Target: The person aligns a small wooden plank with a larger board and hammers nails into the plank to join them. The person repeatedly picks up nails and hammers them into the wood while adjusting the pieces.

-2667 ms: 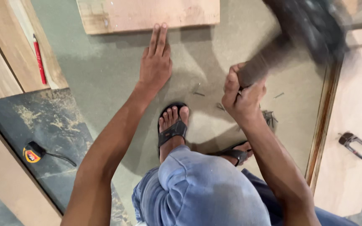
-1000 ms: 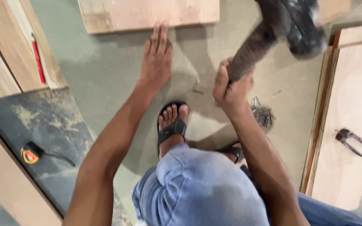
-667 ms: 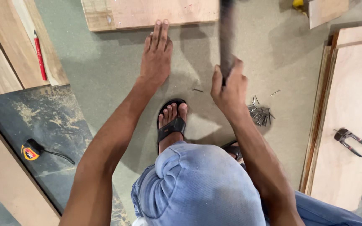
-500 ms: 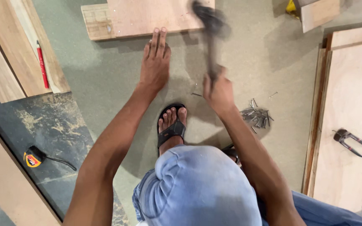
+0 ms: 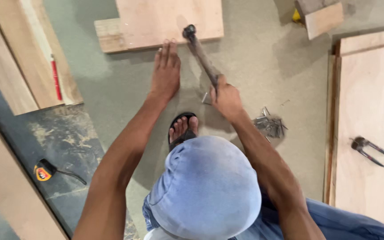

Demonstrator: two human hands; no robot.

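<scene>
- Since half a second ago the dark-headed hammer with the brown wooden handle (image 5: 199, 53) has come down from its raised swing; its head now rests at the near edge of the pale plywood panel (image 5: 156, 20) lying on the grey-green board floor (image 5: 254, 66).
- Right hand (image 5: 226, 98): grip closed around the lower end of the hammer handle, which slants up and to the left from the fist to the head.
- Left hand (image 5: 166, 73): flat, fingers stretched and together, palm pressed on the floor; fingertips touch or just meet the plywood panel's near edge, just left of the hammer head. Grip open, holding nothing.
- A foot in a black sandal (image 5: 182, 130) sits on the floor between the two forearms, just beyond the bent knee in faded blue denim (image 5: 205, 186).
- A loose heap of grey metal nails (image 5: 270, 124) lies on the floor just right of the right wrist; a single nail or two lies near the fist.
- Right side: a large pale plywood sheet (image 5: 370, 89) carrying a pair of dark metal pincers (image 5: 370, 150), well apart from the hands.
- Left side: long light timber planks (image 5: 18, 58) with a red pencil (image 5: 55, 80) on one; lower left, a yellow-and-black tape measure (image 5: 44, 170) on the dusty dark floor patch.
- Top right: a small wooden block (image 5: 323, 18).
</scene>
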